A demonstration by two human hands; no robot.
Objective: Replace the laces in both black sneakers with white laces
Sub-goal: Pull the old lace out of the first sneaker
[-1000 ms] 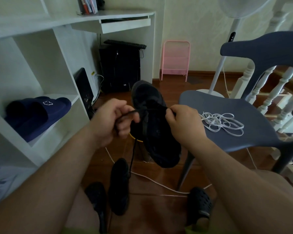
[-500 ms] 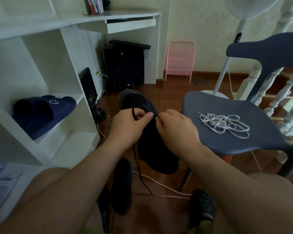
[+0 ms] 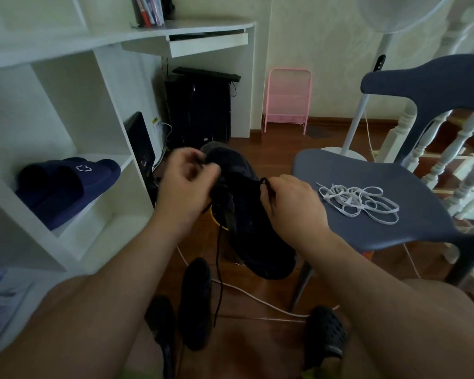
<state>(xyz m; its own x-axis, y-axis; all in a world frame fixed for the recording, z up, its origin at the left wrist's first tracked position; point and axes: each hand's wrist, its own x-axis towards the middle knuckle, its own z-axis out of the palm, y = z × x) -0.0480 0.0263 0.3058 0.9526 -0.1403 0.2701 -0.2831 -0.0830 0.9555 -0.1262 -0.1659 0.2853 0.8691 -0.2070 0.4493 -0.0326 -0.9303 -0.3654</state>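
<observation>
Two hands work on one black sneaker [image 3: 246,214] held up in the air above the floor [image 3: 257,346], between a white shelf [image 3: 74,110] and a grey chair [image 3: 367,214]. The left hand [image 3: 184,187] is at the toe end of the sneaker, its fingers [image 3: 203,170] curled and pinching a black lace [image 3: 219,269]; the hand is blurred, so the exact grip is hard to read. From the sneaker the black lace hangs down in a thin line towards the floor. The right hand [image 3: 290,203] is on the sneaker's right side, fingers curled round another stretch of black lace, a short loop of which stands up above the knuckles. The sneaker tilts, with its toe away from the person and its heel lower and nearer.

A second sneaker [image 3: 196,302] lies on the floor below, just left of the hanging lace. The white laces [image 3: 359,201] lie in a loose tangle on the chair seat, just right of the right hand and not touching it.

On the shelf to the left sits a pair of navy slippers [image 3: 66,187]. A white cable [image 3: 257,299] runs across the floor under the sneaker. The person's feet, in dark clogs [image 3: 326,335], rest on the floor at the bottom of the view. Farther back stand a pink rack [image 3: 288,99] against the wall and a black computer tower [image 3: 200,108] under the counter [image 3: 192,28]
</observation>
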